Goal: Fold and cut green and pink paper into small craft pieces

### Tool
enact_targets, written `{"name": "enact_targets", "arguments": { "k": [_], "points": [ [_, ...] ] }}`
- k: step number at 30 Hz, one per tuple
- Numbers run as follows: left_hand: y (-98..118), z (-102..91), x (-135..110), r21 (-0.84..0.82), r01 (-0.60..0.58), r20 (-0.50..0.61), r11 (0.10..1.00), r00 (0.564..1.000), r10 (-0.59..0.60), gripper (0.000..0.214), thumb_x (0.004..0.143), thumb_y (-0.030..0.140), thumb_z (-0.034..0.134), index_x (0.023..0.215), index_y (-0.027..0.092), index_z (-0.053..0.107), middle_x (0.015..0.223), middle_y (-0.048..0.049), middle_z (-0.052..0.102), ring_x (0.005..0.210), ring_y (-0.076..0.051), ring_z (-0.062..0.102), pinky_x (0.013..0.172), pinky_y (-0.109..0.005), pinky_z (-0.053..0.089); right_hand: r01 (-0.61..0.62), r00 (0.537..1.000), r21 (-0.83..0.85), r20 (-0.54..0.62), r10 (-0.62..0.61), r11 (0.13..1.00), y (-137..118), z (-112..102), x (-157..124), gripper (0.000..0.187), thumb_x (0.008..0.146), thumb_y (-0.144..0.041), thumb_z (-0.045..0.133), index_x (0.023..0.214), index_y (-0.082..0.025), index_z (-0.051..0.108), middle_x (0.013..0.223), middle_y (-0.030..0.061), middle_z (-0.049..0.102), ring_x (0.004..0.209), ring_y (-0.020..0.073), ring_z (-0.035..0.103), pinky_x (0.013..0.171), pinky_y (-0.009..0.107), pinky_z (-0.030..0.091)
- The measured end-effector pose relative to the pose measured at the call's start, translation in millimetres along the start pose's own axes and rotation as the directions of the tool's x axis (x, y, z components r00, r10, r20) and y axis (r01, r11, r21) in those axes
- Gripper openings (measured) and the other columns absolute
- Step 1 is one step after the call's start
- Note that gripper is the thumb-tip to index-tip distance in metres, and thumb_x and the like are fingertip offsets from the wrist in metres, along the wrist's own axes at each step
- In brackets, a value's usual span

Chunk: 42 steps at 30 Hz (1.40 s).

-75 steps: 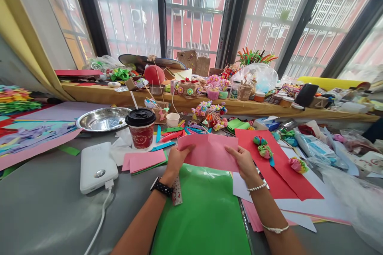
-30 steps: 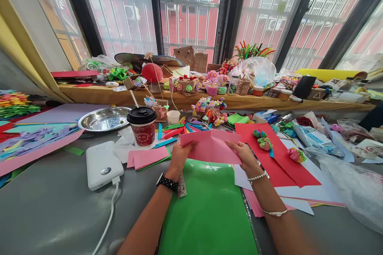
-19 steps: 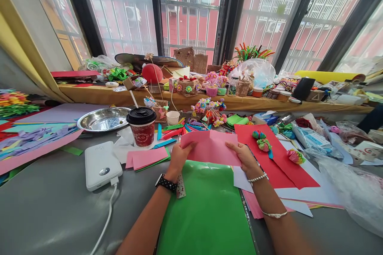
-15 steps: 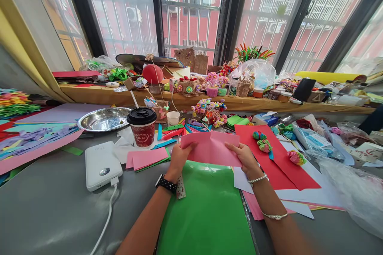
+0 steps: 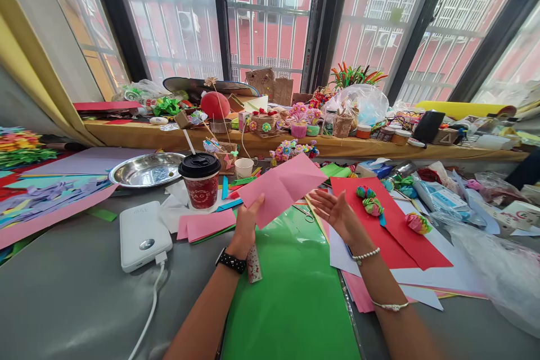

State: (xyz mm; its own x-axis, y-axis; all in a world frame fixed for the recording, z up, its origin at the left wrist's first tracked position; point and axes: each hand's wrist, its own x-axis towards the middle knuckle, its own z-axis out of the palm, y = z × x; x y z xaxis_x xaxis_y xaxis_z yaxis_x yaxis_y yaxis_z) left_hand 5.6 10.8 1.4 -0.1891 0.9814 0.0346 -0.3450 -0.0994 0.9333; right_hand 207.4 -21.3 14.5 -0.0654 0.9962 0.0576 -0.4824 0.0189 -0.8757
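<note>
A creased pink sheet of paper (image 5: pixel 284 187) is pinched at its lower left corner by my left hand (image 5: pixel 247 225). It tilts up to the right above a green sheet (image 5: pixel 291 292) on the table. My right hand (image 5: pixel 335 214) is off the paper, fingers stretched out and empty, just right of its edge. Below the paper, near my right fingertips, lie small scissors (image 5: pixel 304 214). A narrow flower-patterned strip (image 5: pixel 253 264) rests beside my left wrist.
Left of my hands stand a lidded red cup (image 5: pixel 201 185), a white power bank (image 5: pixel 144 236) with cable, a steel plate (image 5: pixel 122 174) and pink paper pieces (image 5: pixel 211 226). To the right, folded paper flowers (image 5: pixel 373 206) lie on red sheets (image 5: pixel 400 250). Crafts crowd the window ledge (image 5: pixel 169 138).
My right hand has let go of the pink paper and opened. The paper, held by my left hand alone, has turned so its right end points upward. The scissors have come into view.
</note>
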Motion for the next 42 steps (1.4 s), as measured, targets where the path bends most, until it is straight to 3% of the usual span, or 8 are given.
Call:
{"name": "enact_targets", "arguments": {
  "k": [3, 6, 13, 24, 32, 34, 37, 42],
  "points": [
    [1.7, 7.0, -7.9, -0.053, 0.078, 0.086, 0.995, 0.994, -0.074, 0.041, 0.056, 0.033, 0.065, 0.092, 0.014, 0.058, 0.094, -0.0068, 0.063, 0.076, -0.016, 0.059, 0.065, -0.024, 0.046, -0.058, 0.991, -0.224, 0.107, 0.083, 0.973, 4.5, 16.5, -5.4, 0.042, 0.062, -0.046, 0.059, 0.09, -0.015, 0.06, 0.095, 0.0095, 0.062, 0.086, 0.019, 0.058, 0.07, 0.028, 0.047],
    [-0.7, 13.8, -15.9, -0.027, 0.139, 0.172, 0.99, 0.976, -0.132, 0.041, 0.056, 0.032, 0.066, 0.091, 0.013, 0.058, 0.09, -0.0073, 0.063, 0.074, -0.016, 0.059, 0.061, -0.024, 0.047, -0.003, 1.0, -0.284, -0.029, -0.005, 0.959, 17.3, 24.0, -3.8, 0.031, 0.065, -0.038, 0.06, 0.085, -0.014, 0.059, 0.08, 0.0053, 0.064, 0.072, 0.0141, 0.061, 0.064, 0.023, 0.048],
    [-6.6, 20.4, -27.0, 0.116, 0.189, 0.302, 0.975, 0.928, -0.216, 0.042, 0.057, 0.032, 0.066, 0.094, 0.015, 0.055, 0.093, -0.0067, 0.062, 0.078, -0.017, 0.058, 0.063, -0.026, 0.048, 0.084, 0.941, 0.004, -0.331, -0.077, 0.996, 31.1, 11.0, 8.3, 0.031, 0.054, -0.024, 0.07, 0.079, -0.018, 0.052, 0.067, -0.0029, 0.062, 0.058, 0.009, 0.059, 0.056, 0.02, 0.049],
    [-14.1, 21.9, -35.3, 0.29, 0.192, 0.412, 0.937, 0.859, -0.304, 0.044, 0.058, 0.037, 0.065, 0.092, 0.012, 0.056, 0.085, -0.0069, 0.063, 0.07, -0.017, 0.058, 0.06, -0.027, 0.047, -0.101, 0.953, 0.374, -0.229, 0.197, 0.922, 28.6, 10.3, 10.7, 0.005, 0.064, -0.017, 0.063, 0.068, -0.017, 0.062, 0.068, -0.0016, 0.066, 0.059, 0.0078, 0.06, 0.055, 0.015, 0.049],
    [48.8, 4.5, -1.5, 0.192, -0.139, 0.371, 0.971, 0.927, 0.06, 0.055, 0.071, 0.048, 0.045, 0.115, 0.016, 0.039, 0.113, -0.0117, 0.051, 0.097, -0.02, 0.052, 0.08, -0.034, 0.042, -0.128, 0.991, -0.05, -0.036, 0.126, 0.991, 21.2, 13.0, 1.3, 0.02, 0.061, -0.027, 0.066, 0.076, -0.014, 0.062, 0.067, -0.0021, 0.063, 0.056, 0.0063, 0.053, 0.052, 0.016, 0.041],
    [64.0, 1.5, -0.5, 0.411, -0.382, 0.349, 0.828, 0.905, 0.244, 0.051, 0.069, 0.042, 0.051, 0.112, 0.017, 0.042, 0.115, -0.0108, 0.049, 0.1, -0.02, 0.049, 0.082, -0.034, 0.04, -0.171, 0.975, -0.261, 0.098, 0.202, 0.95, 20.9, 17.4, -3.0, 0.025, 0.062, -0.031, 0.064, 0.079, -0.013, 0.061, 0.067, -0.0013, 0.06, 0.058, 0.0075, 0.052, 0.053, 0.018, 0.039],
    [69.9, 4.4, -12.3, 0.631, -0.684, 0.589, 0.366, 0.729, 0.348, 0.032, 0.071, 0.033, 0.052, 0.1, 0.019, 0.054, 0.106, -0.0069, 0.056, 0.101, -0.02, 0.047, 0.087, -0.035, 0.035, -0.124, 0.899, -0.574, 0.28, 0.336, 0.809, 26.9, 24.1, -8.1, 0.022, 0.062, -0.033, 0.063, 0.067, -0.012, 0.058, 0.057, -0.0039, 0.051, 0.051, 0.0055, 0.041, 0.046, 0.017, 0.03],
    [52.6, 16.2, -33.8, 0.537, -0.843, 0.827, -0.001, 0.527, -0.193, 0.021, 0.066, 0.032, 0.057, 0.08, 0.019, 0.064, 0.076, -0.0052, 0.066, 0.077, -0.02, 0.057, 0.08, -0.035, 0.036, 0.077, 0.846, -0.831, 0.347, 0.405, 0.552, 38.7, 26.8, -11.9, 0.022, 0.064, -0.032, 0.058, 0.055, -0.014, 0.049, 0.048, -0.0075, 0.031, 0.045, 0.0043, 0.025, 0.04, 0.019, 0.018]
  ]
}}
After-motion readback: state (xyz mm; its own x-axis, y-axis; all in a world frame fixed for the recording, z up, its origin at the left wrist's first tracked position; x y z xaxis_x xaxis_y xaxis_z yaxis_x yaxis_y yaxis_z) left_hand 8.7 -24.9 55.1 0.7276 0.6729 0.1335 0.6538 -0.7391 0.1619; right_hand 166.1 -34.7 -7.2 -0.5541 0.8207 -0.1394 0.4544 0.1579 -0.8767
